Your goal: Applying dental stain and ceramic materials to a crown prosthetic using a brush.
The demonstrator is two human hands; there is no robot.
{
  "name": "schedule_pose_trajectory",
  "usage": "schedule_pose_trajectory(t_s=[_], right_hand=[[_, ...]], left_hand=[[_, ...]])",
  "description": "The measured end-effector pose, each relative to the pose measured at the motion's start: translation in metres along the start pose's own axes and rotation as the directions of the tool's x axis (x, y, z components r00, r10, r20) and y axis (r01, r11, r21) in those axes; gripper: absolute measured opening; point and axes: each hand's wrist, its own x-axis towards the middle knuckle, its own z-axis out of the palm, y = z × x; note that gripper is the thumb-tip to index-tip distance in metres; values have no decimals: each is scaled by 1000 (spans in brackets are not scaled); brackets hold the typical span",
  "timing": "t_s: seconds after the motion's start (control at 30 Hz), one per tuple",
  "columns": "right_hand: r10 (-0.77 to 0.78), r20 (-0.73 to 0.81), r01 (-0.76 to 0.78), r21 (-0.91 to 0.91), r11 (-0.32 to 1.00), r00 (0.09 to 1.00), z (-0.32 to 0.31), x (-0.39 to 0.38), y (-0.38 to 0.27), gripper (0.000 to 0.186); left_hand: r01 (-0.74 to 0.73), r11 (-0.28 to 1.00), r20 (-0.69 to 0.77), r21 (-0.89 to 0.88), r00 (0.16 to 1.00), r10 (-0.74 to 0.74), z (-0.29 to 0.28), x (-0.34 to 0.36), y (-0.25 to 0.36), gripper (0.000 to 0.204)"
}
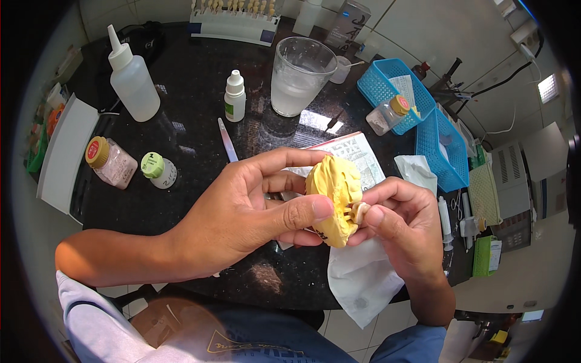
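Over the dark tabletop I hold up a yellow plaster dental model (334, 184). My left hand (233, 221) grips it from the left, thumb on the near face and fingers around the far side and below. Against its right edge, beside the small yellow tooth stumps, is a cream-coloured dental crown piece (359, 212). It is pinched between the thumb and fingers of my right hand (402, 230). Whether the piece is seated on the stumps or just touching them, I cannot tell. A printed sheet (360, 151) lies behind the model, and white tissue (363, 281) lies beneath my right hand.
Left stand a squeeze bottle (136, 88), a powder jar (112, 163) and a green-capped bottle (158, 169). Beyond my hands are a spatula (227, 140), a dropper bottle (235, 97) and a glass of cloudy liquid (296, 88). Blue baskets (445, 154) and a syringe (446, 224) are right.
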Motion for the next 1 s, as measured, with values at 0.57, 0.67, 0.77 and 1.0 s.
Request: schedule_pose_trajectory(t_s=[0.57, 0.67, 0.77, 1.0], right_hand=[[-12, -14, 12, -37, 999, 1000, 2, 0, -1, 17], [-19, -20, 18, -36, 999, 1000, 2, 0, -1, 17], [-14, -23, 13, -41, 999, 1000, 3, 0, -1, 17], [-22, -18, 21, -43, 999, 1000, 2, 0, -1, 16]], left_hand=[[15, 1000, 11, -27, 1000, -15, -2, 0, 0, 56], [13, 999, 14, -29, 1000, -13, -2, 0, 0, 56], [8, 1000, 14, -22, 1000, -8, -2, 0, -1, 57], [1, 1000, 28, -24, 1000, 0, -2, 1, -1, 59]])
